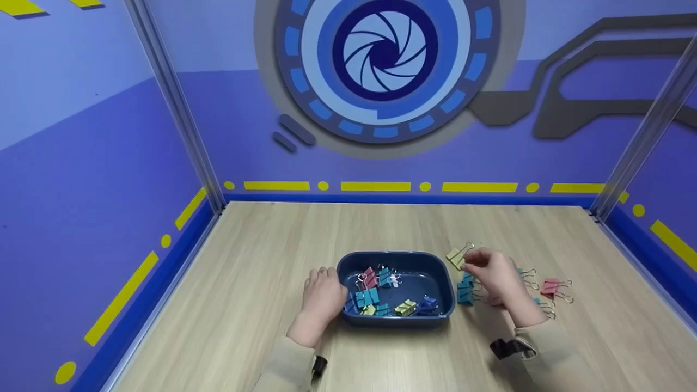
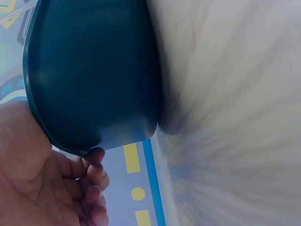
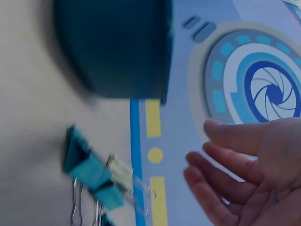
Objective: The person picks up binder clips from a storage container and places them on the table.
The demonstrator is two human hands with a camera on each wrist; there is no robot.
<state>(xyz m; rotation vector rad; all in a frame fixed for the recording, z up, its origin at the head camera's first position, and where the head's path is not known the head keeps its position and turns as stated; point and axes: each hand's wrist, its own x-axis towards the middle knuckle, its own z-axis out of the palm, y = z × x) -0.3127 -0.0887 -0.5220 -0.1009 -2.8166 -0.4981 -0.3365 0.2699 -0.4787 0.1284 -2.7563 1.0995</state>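
Observation:
A dark blue bin (image 1: 397, 321) holds several binder clips, among them a teal clip (image 1: 367, 296) and a pink clip (image 1: 370, 277). At its left end the left hand (image 1: 323, 296) grips the rim; the left wrist view shows curled fingers of that hand (image 2: 44, 183) against the bin's corner (image 2: 89, 70). Right of the bin, the right hand (image 1: 500, 275) hovers over loose clips, beside a yellow clip (image 1: 455, 259) and a teal clip (image 1: 465, 292). Seen from the right wrist, the hand (image 3: 254, 165) has loosely extended fingers with nothing between them.
Another pink clip (image 1: 551, 288) lies farther right on the wooden table (image 1: 261, 239), with teal clips partly hidden by the right hand and forearm. Blue and purple panels (image 1: 228, 125) enclose the table at the back and both sides.

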